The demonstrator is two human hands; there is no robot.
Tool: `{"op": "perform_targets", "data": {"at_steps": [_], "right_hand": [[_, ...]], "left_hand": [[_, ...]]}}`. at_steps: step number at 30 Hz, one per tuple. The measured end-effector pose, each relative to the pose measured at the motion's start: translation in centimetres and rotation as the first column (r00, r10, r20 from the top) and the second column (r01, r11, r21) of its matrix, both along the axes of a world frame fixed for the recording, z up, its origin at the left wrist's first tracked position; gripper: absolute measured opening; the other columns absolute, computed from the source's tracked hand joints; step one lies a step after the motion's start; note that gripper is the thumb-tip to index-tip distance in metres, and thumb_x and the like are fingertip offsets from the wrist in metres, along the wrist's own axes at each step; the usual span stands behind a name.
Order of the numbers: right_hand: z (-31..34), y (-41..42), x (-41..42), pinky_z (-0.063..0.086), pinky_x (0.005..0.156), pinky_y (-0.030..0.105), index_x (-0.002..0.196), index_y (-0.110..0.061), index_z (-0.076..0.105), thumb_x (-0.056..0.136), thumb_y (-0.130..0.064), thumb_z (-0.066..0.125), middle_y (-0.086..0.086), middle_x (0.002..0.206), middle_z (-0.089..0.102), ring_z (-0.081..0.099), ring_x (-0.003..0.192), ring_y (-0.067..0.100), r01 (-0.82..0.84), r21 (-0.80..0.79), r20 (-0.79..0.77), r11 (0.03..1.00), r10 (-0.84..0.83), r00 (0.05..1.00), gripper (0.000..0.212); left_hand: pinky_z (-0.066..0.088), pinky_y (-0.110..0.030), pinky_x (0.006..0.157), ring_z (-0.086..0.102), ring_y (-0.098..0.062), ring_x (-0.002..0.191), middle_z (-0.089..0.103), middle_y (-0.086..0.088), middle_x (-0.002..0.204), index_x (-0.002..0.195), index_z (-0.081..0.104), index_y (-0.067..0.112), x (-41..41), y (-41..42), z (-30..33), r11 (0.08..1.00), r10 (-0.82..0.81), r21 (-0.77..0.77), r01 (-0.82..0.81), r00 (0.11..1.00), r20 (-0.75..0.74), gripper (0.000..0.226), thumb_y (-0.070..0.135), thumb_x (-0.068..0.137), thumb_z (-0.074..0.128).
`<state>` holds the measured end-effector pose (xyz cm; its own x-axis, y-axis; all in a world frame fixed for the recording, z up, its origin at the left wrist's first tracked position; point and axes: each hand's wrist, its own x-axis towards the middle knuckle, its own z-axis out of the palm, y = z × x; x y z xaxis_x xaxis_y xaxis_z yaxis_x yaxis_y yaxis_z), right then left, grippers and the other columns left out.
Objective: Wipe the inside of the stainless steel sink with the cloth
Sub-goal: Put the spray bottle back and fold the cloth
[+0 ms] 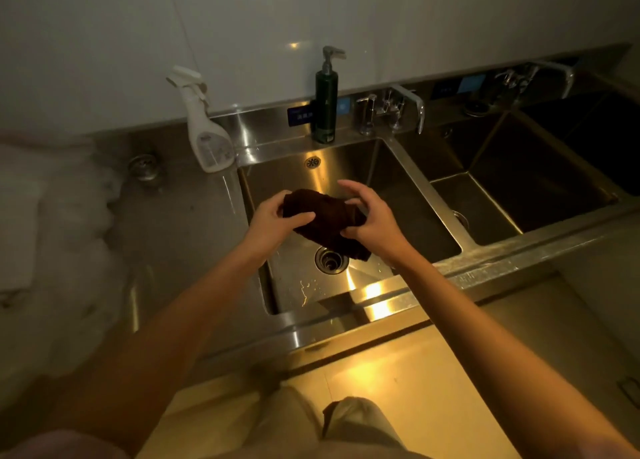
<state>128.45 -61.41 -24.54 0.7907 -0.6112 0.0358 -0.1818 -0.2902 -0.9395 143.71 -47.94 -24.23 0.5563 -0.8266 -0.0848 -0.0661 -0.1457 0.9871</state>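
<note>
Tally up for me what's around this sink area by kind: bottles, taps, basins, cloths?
Bottles: 2, a white spray bottle and a dark pump bottle
Taps: 2, one behind the near basin, one further right
Basins: 3, the near sink, a middle one, a dark far one
Cloths: 1, a dark cloth held by the left hand and right hand
Total: 8

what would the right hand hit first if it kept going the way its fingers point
The right hand grips the dark cloth, fingers aimed left toward the left hand. It would probably press further into the cloth, then meet that hand; depth is unclear.
</note>
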Motion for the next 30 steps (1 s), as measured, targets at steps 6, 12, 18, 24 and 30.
{"op": "perform_targets", "data": {"at_steps": [6, 12, 18, 24, 30], "right_hand": [[-1.9, -1.5, -0.9, 0.050, 0.096, 0.033, 0.139, -0.024, 0.041, 0.064, 0.010, 0.075, 0.003, 0.130, 0.053, 0.053, 0.118, 0.020, -0.040, 0.137, -0.203, 0.990, 0.068, 0.977, 0.088], [-1.6, -2.2, -1.1, 0.050, 0.084, 0.017, 0.123, -0.013, 0.060, 0.073, -0.005, 0.078, -0.006, 0.110, 0.063, 0.059, 0.103, 0.004, -0.138, 0.226, -0.129, 0.964, 0.170, 0.977, 0.054], [-2.2, -2.9, 0.7, 0.050, 0.089, 0.039, 0.094, -0.020, 0.069, 0.077, -0.013, 0.074, -0.003, 0.097, 0.066, 0.059, 0.097, 0.014, 0.004, -0.147, -0.145, 0.989, -0.025, 0.989, 0.019], [-1.2, -2.7, 2.4, 0.048, 0.083, 0.035, 0.089, -0.024, 0.071, 0.077, -0.015, 0.075, -0.010, 0.089, 0.060, 0.055, 0.093, 0.011, 0.072, -0.400, -0.068, 0.914, -0.108, 0.992, 0.016], [-0.8, -2.6, 3.0, 0.053, 0.080, 0.040, 0.087, -0.025, 0.069, 0.078, -0.012, 0.073, -0.009, 0.090, 0.062, 0.059, 0.088, 0.010, 0.092, -0.354, -0.055, 0.931, -0.119, 0.991, 0.016]], "left_hand": [[0.052, -0.026, 0.082, 0.064, -0.016, 0.096, 0.067, -0.001, 0.095, 0.097, 0.066, 0.021, -2.1, -0.1, -2.0, 0.998, 0.056, 0.027, -0.059, 0.994, 0.094, 0.019, 0.009, 0.083, 0.073], [0.055, -0.031, 0.086, 0.065, -0.015, 0.097, 0.068, -0.004, 0.098, 0.097, 0.066, 0.017, -2.2, -0.4, -2.5, 0.994, 0.105, -0.014, -0.104, 0.988, 0.117, 0.017, 0.007, 0.084, 0.071], [0.055, -0.030, 0.081, 0.063, -0.010, 0.094, 0.063, 0.004, 0.096, 0.108, 0.054, 0.025, -1.1, -0.8, -2.5, 0.991, 0.113, 0.038, -0.131, 0.945, 0.306, 0.030, 0.012, 0.085, 0.070], [0.052, -0.038, 0.088, 0.058, -0.008, 0.094, 0.062, 0.005, 0.100, 0.116, 0.060, 0.023, 1.1, -1.5, -2.1, 0.982, -0.144, 0.187, 0.015, 0.700, 0.699, 0.029, 0.010, 0.090, 0.063], [0.048, -0.039, 0.089, 0.053, -0.025, 0.106, 0.055, -0.010, 0.115, 0.099, 0.065, 0.008, 1.8, -2.0, -2.3, 0.993, -0.015, 0.076, -0.091, 0.537, 0.844, 0.014, 0.012, 0.086, 0.068]]}}
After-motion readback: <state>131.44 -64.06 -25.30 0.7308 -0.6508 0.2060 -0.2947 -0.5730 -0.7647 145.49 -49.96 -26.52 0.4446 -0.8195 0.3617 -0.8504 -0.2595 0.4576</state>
